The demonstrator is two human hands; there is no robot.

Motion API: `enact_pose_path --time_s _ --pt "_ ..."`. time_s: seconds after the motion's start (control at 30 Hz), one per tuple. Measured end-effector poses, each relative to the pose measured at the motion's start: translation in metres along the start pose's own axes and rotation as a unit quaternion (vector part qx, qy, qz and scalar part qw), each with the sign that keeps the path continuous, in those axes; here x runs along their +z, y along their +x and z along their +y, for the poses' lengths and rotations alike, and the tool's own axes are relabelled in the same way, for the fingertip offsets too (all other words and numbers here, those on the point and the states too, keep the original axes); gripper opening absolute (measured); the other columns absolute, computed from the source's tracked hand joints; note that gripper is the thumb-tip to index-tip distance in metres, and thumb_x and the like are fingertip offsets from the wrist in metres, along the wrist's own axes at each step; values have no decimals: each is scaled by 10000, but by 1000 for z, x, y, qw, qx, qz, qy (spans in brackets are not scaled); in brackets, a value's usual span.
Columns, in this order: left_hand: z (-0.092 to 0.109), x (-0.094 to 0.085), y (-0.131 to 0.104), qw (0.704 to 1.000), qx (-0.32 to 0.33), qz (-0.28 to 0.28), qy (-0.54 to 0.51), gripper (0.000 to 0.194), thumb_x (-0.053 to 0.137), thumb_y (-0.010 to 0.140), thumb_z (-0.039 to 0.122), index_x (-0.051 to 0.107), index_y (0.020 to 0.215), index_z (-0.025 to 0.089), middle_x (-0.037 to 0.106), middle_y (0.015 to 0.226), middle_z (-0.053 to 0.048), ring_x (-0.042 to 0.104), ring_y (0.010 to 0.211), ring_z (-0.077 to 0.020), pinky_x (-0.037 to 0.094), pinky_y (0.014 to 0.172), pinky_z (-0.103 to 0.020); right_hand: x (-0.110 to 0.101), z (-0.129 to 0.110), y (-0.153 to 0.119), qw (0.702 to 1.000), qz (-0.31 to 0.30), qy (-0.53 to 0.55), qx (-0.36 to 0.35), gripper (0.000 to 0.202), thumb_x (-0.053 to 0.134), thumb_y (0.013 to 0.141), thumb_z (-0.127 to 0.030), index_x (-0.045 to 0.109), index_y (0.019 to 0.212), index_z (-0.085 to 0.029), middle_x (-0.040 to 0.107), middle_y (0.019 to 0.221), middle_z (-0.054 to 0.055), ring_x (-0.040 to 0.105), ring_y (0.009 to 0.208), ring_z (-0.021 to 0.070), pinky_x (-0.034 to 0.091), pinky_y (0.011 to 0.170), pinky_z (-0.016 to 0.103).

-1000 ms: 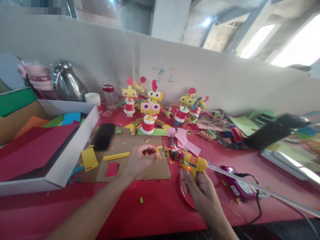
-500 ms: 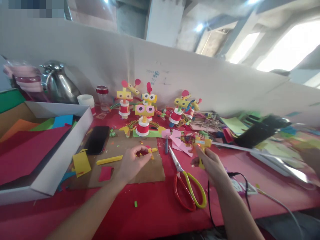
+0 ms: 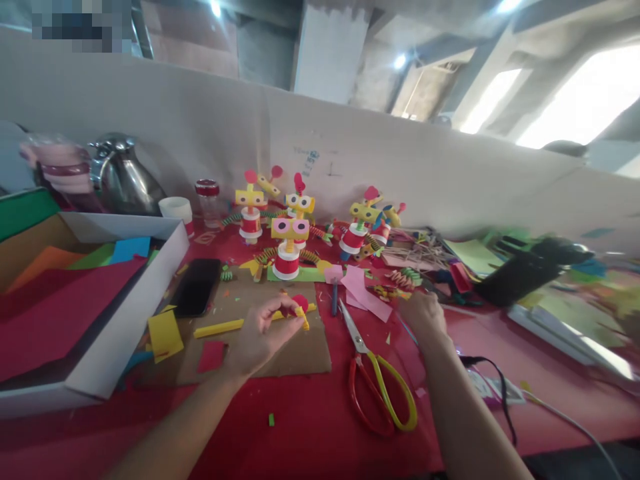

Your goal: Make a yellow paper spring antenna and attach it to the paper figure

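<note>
My left hand [image 3: 270, 330] pinches a small yellow folded paper strip [image 3: 303, 318] between thumb and fingers, above the cardboard sheet [image 3: 295, 350]. A red paper disc [image 3: 300, 302] shows at the strip's top end. Below the hand a long yellow paper strip [image 3: 220, 328] lies across the cardboard. My right hand [image 3: 425, 317] is stretched forward on the right, its back toward me; its fingers are hidden, so what they hold does not show. Beside its fingertips lies a small yellow item [image 3: 390, 292]. Scissors [image 3: 373, 373] with red and yellow handles lie between my arms.
Paper-cup robot figures [image 3: 287, 260] stand along the wall. On the left are a white box [image 3: 125, 320] of coloured paper, a black phone [image 3: 197, 287] and a steel jug [image 3: 125, 173]. Pink paper scraps [image 3: 365, 293], a pen [image 3: 335, 298] and a black cord [image 3: 500, 387] lie on the red table.
My right hand, earlier around a yellow glue gun, has moved forward and turned over; the gun is no longer clearly visible. My left hand still pinches the strip, its red disc now showing more.
</note>
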State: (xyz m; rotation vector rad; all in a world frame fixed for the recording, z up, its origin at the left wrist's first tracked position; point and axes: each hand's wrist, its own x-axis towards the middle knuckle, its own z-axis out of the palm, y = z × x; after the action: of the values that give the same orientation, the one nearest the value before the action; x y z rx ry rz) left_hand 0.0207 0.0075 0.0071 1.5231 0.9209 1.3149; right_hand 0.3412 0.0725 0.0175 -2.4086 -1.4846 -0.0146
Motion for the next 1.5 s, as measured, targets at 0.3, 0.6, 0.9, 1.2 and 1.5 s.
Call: enact_pose_path --time_s 0.3,0.6,0.9,1.2,1.5 --pt "1 -2 1 998 -7 -35 46 105 617 767 281 613 816 188 620 829 -45 561 834 -183 432 783 -307 -13 -110 -98 835 -246 420 -255 273 559 820 -390 705 901 -174 704 850 48 623 781 185 464 718 299" --pt "-3 0 7 998 -8 -15 57 60 670 700 220 642 750 203 573 1050 -59 546 1022 -207 391 916 -359 -13 -112 -100 792 -204 547 -178 167 648 771 -331 670 787 -166 633 689 -13 539 615 105 426 600 234" --pt "-3 2 8 997 -72 -12 27 68 685 686 260 647 670 205 608 921 -36 577 890 -184 450 783 -316 -24 -119 -120 801 -237 508 -211 107 679 728 -279 680 777 -183 694 737 17 617 678 144 479 646 274" --pt "-10 -2 8 997 -57 -29 40 37 663 700 237 679 725 214 611 913 -34 592 868 -183 467 773 -318 -12 -123 -120 813 -227 489 -220 106 644 753 -271 686 777 -176 688 722 17 595 654 137 457 622 265" --pt "-16 -1 7 998 -41 -29 45 37 643 710 195 673 727 208 593 953 -35 593 861 -176 461 785 -320 -4 -122 -123 859 -160 428 -231 131 619 768 -287 695 808 -188 666 700 18 537 591 132 422 562 261"
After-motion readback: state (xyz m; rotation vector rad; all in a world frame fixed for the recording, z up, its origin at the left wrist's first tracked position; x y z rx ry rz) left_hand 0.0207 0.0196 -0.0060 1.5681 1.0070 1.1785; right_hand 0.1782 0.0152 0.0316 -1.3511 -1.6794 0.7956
